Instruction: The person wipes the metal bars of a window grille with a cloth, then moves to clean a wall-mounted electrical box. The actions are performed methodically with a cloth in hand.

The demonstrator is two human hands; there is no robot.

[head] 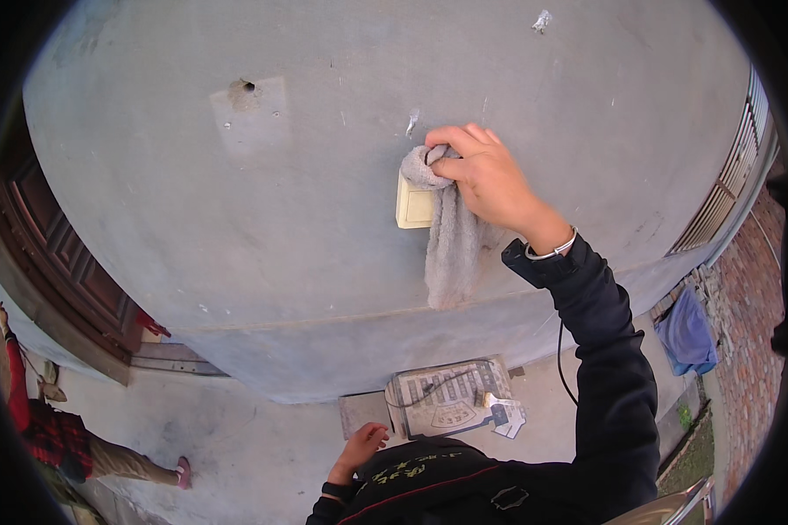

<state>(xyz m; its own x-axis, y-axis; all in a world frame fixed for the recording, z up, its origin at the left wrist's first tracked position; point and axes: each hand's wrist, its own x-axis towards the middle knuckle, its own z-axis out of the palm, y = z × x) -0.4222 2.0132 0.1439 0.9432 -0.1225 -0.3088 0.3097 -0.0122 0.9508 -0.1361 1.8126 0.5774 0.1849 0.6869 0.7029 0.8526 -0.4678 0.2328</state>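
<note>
My right hand (482, 174) pinches a bunched grey cloth (453, 252) against the top of a cream wall switch (415, 205). The rest of the cloth hangs down over the switch's right side, hiding part of it. Plain grey plaster makes up the wall (341, 256) around them, with a whitish scuff just above the switch. Low in front of my body, my left hand (366, 447) is loosely curled, with nothing visible in it.
A printed board (450, 417) on the concrete floor bears a paintbrush (496, 399) and a dark cable. A wooden door (59, 249) is at left, near a person in red (46, 420) with a raised arm. At right are a barred window (722, 184) and a blue bag (688, 331).
</note>
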